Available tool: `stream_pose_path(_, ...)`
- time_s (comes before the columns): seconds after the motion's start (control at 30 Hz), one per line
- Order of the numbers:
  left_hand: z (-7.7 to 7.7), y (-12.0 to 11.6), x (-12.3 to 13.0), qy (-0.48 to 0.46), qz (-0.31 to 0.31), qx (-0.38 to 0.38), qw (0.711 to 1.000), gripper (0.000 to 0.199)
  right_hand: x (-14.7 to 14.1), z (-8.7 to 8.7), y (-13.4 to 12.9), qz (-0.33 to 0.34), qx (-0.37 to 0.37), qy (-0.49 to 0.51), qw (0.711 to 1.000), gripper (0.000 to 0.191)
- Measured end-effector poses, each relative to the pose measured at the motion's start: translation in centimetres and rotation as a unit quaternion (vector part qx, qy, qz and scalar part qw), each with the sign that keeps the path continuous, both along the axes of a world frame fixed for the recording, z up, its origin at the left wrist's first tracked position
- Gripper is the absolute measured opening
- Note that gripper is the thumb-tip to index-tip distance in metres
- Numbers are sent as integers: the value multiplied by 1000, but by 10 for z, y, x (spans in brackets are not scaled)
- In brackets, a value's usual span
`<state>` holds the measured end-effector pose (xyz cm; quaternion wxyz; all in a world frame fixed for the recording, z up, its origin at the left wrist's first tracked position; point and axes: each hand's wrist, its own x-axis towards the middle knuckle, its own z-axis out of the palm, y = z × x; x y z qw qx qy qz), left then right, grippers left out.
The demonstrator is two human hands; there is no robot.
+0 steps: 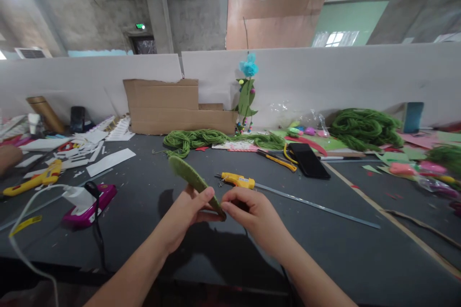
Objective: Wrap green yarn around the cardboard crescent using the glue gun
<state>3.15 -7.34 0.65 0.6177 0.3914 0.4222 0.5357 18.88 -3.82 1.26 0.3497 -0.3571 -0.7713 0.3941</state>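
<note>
A green felt leaf [190, 176] is tilted over the dark table, its broad end up and to the left. My left hand [187, 208] is closed around its lower part, thumb on the near face. At the leaf's lower end my right hand [254, 213] is pinched, with thumb and forefinger tips against the edge. Whatever lies between those fingertips is hidden. Just beyond my right hand lies a yellow glue gun [237, 180] with a long clear glue stick [317, 205] running out of its back to the right.
Green yarn [196, 139] lies before a cardboard sheet [162, 105]; a blue flower [248, 65] stands behind. Right: black phone [309, 160], craft knife [281, 162], yarn heap [363, 127]. Left: magenta power strip [103, 199] with cords, another glue gun [39, 177], paper scraps, another person's hand [9, 157].
</note>
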Motion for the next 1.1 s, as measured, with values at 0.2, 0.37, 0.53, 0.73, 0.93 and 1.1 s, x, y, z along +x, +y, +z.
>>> stream_pose_path(0.2,-5,3,2,-22,2,10,1000,35,0,-8,0,10,159,-57,986,13)
stream_pose_path(0.37,-6,3,-3,-61,-30,-2,998,50,1,-10,-1,27,259,-82,962,11)
stream_pose_path(0.53,0,0,-6,-99,-29,4,995,53,3,-11,-2,18,270,-75,960,12)
stream_pose_path(0.73,2,-2,-6,-81,-34,2,996,47,3,-12,-1,7,254,-75,964,11)
stream_pose_path(0.93,2,-1,-7,-40,-24,12,999,41,3,-9,-4,-10,243,-88,966,12)
stream_pose_path(1.1,2,-1,-5,-23,9,1,1000,38,2,-10,-3,-17,252,-95,963,12)
